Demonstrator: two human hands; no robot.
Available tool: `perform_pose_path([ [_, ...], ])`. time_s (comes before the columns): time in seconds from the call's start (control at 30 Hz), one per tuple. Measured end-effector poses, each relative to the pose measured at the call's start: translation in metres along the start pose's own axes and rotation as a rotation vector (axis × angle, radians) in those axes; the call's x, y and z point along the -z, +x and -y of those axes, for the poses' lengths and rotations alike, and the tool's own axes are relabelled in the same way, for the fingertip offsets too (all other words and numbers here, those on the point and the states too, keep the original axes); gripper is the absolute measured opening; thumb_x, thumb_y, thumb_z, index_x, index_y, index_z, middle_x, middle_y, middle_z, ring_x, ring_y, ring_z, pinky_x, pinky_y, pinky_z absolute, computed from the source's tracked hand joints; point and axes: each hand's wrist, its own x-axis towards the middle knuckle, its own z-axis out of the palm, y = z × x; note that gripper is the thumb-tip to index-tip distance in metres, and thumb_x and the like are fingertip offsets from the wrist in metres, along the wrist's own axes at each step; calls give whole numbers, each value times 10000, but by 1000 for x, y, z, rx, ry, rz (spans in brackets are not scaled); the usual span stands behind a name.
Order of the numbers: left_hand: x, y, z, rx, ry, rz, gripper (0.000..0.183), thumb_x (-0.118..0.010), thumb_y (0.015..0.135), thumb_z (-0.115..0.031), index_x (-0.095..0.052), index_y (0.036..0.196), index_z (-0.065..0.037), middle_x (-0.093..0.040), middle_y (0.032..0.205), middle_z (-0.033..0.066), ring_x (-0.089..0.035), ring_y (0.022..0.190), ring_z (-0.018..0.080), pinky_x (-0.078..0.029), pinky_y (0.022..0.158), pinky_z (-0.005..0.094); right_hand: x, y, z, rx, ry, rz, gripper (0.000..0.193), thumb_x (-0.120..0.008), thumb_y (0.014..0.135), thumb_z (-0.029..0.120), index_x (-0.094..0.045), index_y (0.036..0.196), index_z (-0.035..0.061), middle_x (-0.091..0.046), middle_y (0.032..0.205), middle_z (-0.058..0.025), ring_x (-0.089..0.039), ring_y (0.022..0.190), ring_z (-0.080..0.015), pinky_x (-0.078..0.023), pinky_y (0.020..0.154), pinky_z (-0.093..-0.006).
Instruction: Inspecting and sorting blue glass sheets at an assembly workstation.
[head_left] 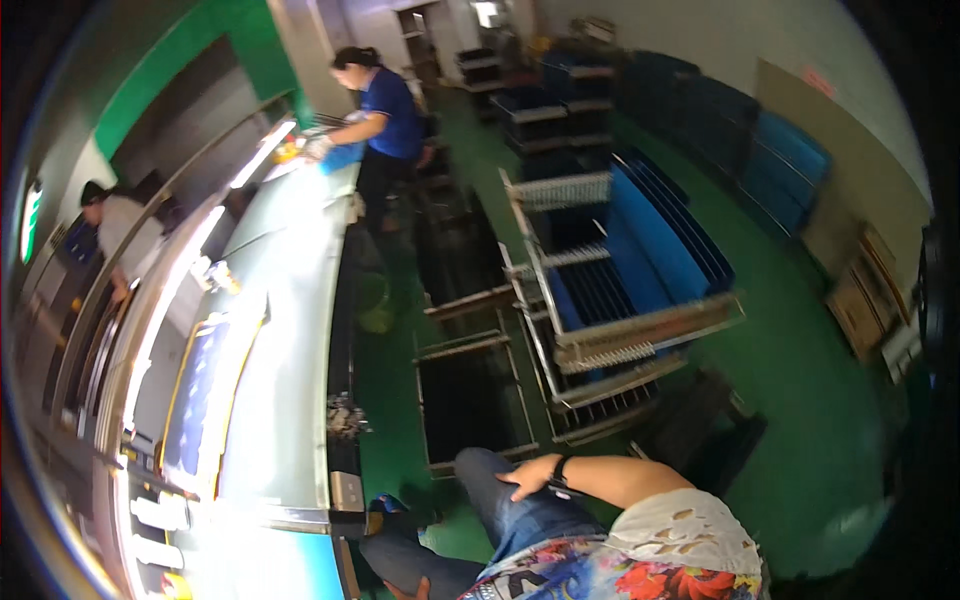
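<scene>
Denim thigh (520, 520) bore the right hand (528, 477), fingers spread flat, perhaps for balance. Left hand (405, 590) sat mostly cropped; its fingers' state couldn't be told.

Two co-workers at the bench, one in blue (385, 110), one in white (118, 232), one long workbench (290, 330), two dark trays (472, 400) on the floor, one rack (610, 300) of blue panels, one wristwatch (558, 478).
</scene>
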Motion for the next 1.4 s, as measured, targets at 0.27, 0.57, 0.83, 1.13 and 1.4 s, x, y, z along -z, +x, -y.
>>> perform_pose_path([
  [0.27, -16, -12, 17, 62, -25, -45, 986, -593, 643, -735, -482, 1211, 64, -516, 1220, 238, -481, 1136, 351, -375, 971, 407, -7, 13, -16, 4, -2, 116, 877, -524, 820, 549, -86, 1459, 138, -343, 1364, -299, -404, 1244, -375, -323, 1025, -400],
  [0.57, -7, -23, -10, 91, -9, 62, 1051, -585, 683, -702, -337, 1328, 90, -376, 1346, 289, -355, 1277, 343, -293, 1049, 385, 13, 7, -2, -69, -33, 204, 857, -496, 843, 551, -68, 1459, 136, -309, 1390, -291, -370, 1266, -386, -307, 1039, -400],
  [0.83, -11, -15, 8, 29, -31, 76, 1036, -588, 700, -680, -318, 1340, 88, -360, 1359, 288, -339, 1289, 342, -278, 1061, 375, 5, 14, -11, -64, -36, 173, 886, -517, 815, 567, -104, 1454, 113, -359, 1364, -279, -382, 1263, -365, -313, 1037, -399],
  [1.13, -10, -12, 11, 80, 13, 87, 1010, -588, 721, -656, -306, 1349, 83, -345, 1373, 284, -325, 1299, 339, -264, 1070, 365, 9, 8, -2, -84, -22, 177, 883, -548, 814, 526, -100, 1455, 117, -349, 1373, -275, -382, 1265, -361, -314, 1038, -392],
  [1.4, -19, -7, 31, 132, -56, 47, 1025, -614, 714, -645, -291, 1353, 89, -347, 1371, 283, -348, 1287, 320, -286, 1058, 355, 13, 7, 4, -94, -70, 199, 860, -518, 832, 544, -71, 1461, 165, -331, 1384, -274, -392, 1248, -383, -320, 1029, -400],
])
